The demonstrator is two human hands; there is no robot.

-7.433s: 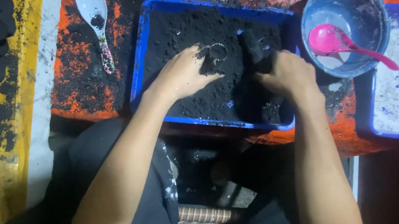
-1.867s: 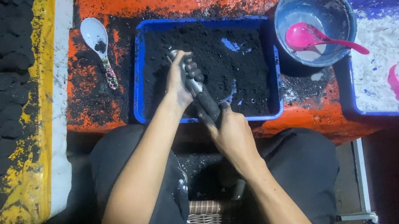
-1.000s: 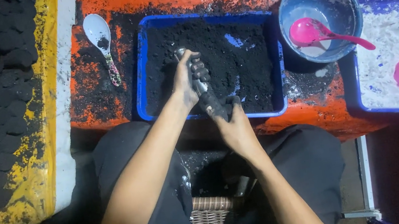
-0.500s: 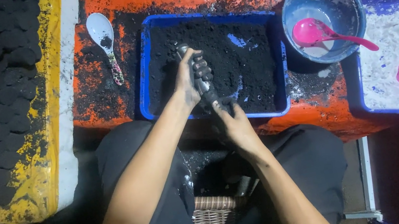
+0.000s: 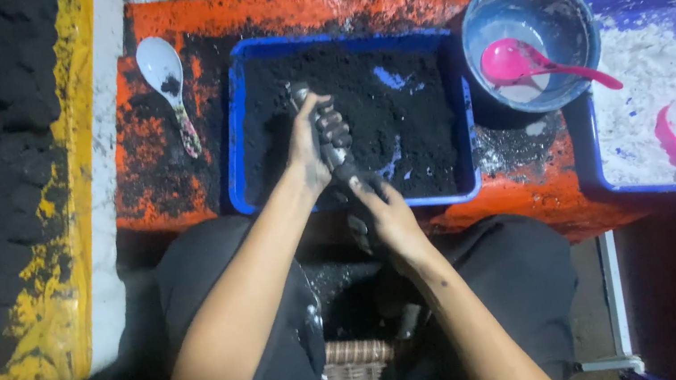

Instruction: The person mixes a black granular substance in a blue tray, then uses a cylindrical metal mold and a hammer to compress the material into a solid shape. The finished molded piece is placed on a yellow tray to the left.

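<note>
Your left hand (image 5: 311, 144) and right hand (image 5: 385, 214) both close around a long, dark, soot-coated rod-shaped tool (image 5: 334, 156) over the near edge of the blue rectangular plastic tray of black powder (image 5: 234, 148); fingers of each hand wrap it tight, none spread; keep both grips firm and the lower end over the tray, so falling powder lands inside, not on your lap; the tool's long axis runs diagonally, upper tip toward the tray's far-left corner, lower end toward you; a white spoon (image 5: 166, 83) lies on the orange bench's (image 5: 381, 2) left end; a grey bowl with a pink spoon (image 5: 531, 37) sits to the right.
</note>
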